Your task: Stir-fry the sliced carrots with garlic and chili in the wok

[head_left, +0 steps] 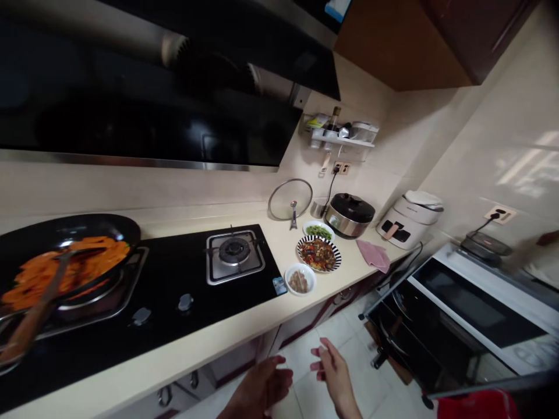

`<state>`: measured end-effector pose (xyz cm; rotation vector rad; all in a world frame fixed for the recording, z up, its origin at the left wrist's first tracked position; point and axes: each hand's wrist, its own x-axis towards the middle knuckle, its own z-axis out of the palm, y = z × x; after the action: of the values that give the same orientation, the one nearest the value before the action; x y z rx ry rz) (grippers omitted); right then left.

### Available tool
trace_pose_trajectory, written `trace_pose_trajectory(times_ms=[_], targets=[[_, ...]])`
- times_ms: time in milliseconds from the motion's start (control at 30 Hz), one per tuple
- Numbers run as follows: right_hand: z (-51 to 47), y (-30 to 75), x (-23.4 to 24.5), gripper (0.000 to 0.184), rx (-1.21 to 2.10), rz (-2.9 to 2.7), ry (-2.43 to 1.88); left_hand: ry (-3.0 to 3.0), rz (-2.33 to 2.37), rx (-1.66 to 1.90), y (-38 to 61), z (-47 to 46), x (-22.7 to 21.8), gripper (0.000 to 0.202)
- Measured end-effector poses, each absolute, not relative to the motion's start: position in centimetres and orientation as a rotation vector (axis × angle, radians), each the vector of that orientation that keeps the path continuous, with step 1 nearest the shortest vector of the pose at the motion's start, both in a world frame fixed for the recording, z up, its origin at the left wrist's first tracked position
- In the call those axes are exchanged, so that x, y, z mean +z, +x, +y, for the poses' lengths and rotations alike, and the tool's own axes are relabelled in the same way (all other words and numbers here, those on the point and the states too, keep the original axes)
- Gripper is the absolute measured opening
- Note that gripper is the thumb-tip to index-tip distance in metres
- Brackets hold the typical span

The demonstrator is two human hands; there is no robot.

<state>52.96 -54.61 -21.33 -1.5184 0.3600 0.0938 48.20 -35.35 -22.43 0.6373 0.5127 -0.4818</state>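
Observation:
Both my hands hang low in front of the counter edge, holding nothing. My left hand (262, 387) has its fingers loosely curled and apart. My right hand (332, 369) is stretched out with fingers spread, close beside the left. On the black hob (174, 279) at the left stands a black wok (65, 250) full of orange carrot strips, with a wooden-handled spatula (35, 314) resting in it. On the cream counter (271, 314) to the right sit a patterned plate of dark stir-fry (318, 254), a small white bowl of meat (299, 280) and a bowl of greens (318, 231).
A glass lid (290, 199) leans on the wall. A rice cooker (349, 215), a white appliance (408, 220) and a pink cloth (374, 255) stand further right. An open black oven-like unit (458, 302) juts out at right. The range hood (152, 87) hangs overhead.

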Motion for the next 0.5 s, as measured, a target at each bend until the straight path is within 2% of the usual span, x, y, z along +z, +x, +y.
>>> trace_pose_trajectory(times_ms=[167,300,500], targets=[[-58.8,64.5,-19.1,0.065,0.132,0.43,-1.401,0.718,0.512,-0.34,57.6,-35.4,-20.1,0.042],[-60.1,72.2,-19.1,0.057,0.213,0.424,-1.273,0.756,0.513,-0.331,62.8,-35.8,-19.3,0.047],[-60.4,78.1,-20.4,0.053,0.292,0.432,-1.141,0.777,0.544,-0.456,65.4,-36.9,-19.7,0.087]])
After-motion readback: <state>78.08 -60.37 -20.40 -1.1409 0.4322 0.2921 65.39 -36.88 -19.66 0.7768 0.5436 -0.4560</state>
